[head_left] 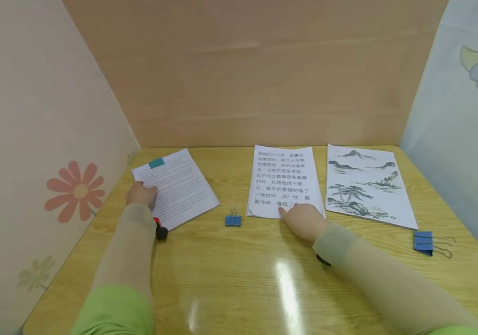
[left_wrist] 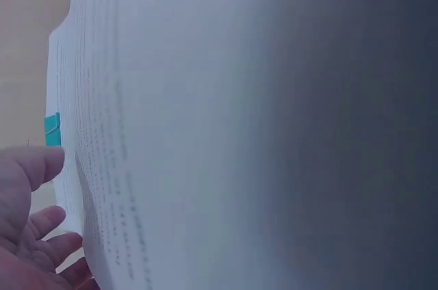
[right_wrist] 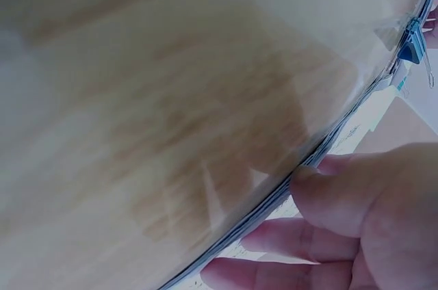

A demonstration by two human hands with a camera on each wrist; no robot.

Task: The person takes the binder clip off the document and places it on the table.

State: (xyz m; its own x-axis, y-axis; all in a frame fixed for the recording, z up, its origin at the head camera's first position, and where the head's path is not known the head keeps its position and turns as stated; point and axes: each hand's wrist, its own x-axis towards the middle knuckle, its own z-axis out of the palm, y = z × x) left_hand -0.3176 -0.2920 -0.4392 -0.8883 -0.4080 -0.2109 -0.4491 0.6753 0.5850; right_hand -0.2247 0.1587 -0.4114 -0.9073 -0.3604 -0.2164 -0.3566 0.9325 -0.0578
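Observation:
On the left of the table lies a tilted stack of printed paper (head_left: 184, 190), with a teal binder clip (head_left: 156, 163) on its top edge. My left hand (head_left: 140, 194) is at that stack's left edge, thumb and loosely bent fingers touching the sheets, also seen in the left wrist view. A second stack with large printed characters (head_left: 285, 179) lies in the middle. At its lower right edge my right hand (head_left: 304, 222) touches the paper; in the right wrist view the thumb meets the layered edge (right_wrist: 274, 198) and the other fingers lie extended across the sheets.
A small blue binder clip (head_left: 233, 220) lies between the two printed stacks. To the right is a stack with a landscape painting (head_left: 364, 184), and a larger blue binder clip (head_left: 423, 243) sits by its lower right corner. Walls border the wooden table (head_left: 230, 279) at the back and sides.

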